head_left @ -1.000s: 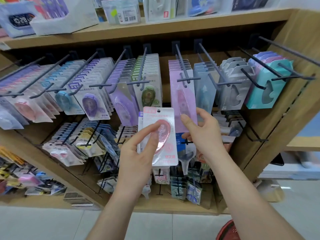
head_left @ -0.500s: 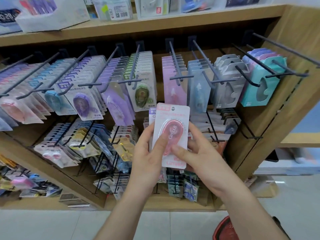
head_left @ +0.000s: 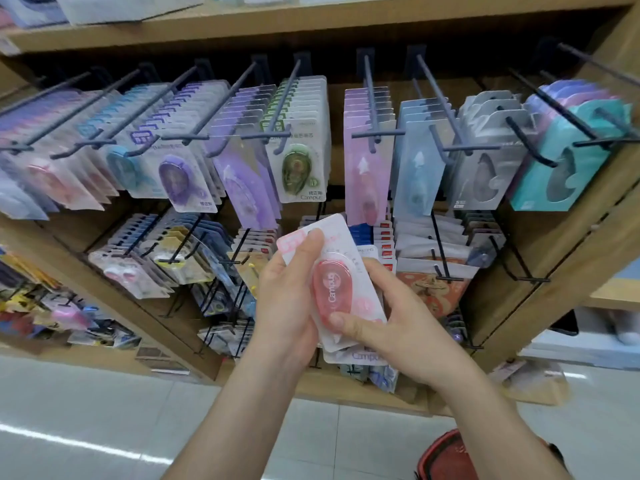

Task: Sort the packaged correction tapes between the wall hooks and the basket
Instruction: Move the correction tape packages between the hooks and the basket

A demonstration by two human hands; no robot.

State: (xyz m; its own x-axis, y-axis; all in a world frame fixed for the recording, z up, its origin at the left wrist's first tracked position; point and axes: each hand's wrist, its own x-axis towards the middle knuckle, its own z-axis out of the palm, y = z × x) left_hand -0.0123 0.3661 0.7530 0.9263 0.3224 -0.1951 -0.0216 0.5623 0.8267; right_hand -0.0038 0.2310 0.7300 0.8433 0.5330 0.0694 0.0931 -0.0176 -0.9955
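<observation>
You face a wooden display rack [head_left: 554,271] whose upper row of wall hooks [head_left: 433,91] is filled from its left edge to its right edge with hanging correction tape packs, a green one [head_left: 299,168] near the middle and a teal one [head_left: 561,168] at the right end. A lower row of shorter hooks carries smaller packs. Below the rack lies a pale tiled floor [head_left: 104,427], and the red rim of the basket [head_left: 440,459] shows at the bottom right, under your right forearm.

Both of your hands are up in front of the lower row, about the middle of the rack, and both are closed around the pink correction tape pack [head_left: 332,282]. The pack sits between them, on no hook and well above the basket. Your left hand [head_left: 287,299] grips its left edge, the thumb laid over the header by the hang hole. Your right hand [head_left: 391,317] grips the right edge, its thumb pressing the lower end of the blister.

The pack faces you. Its long axis is tilted, running from upper left to lower right, with the header end pointing up and left toward the rack. The lettering on the pink blister runs along that axis. Behind it, the lower edge of a second pack [head_left: 360,356] shows between your hands.
</observation>
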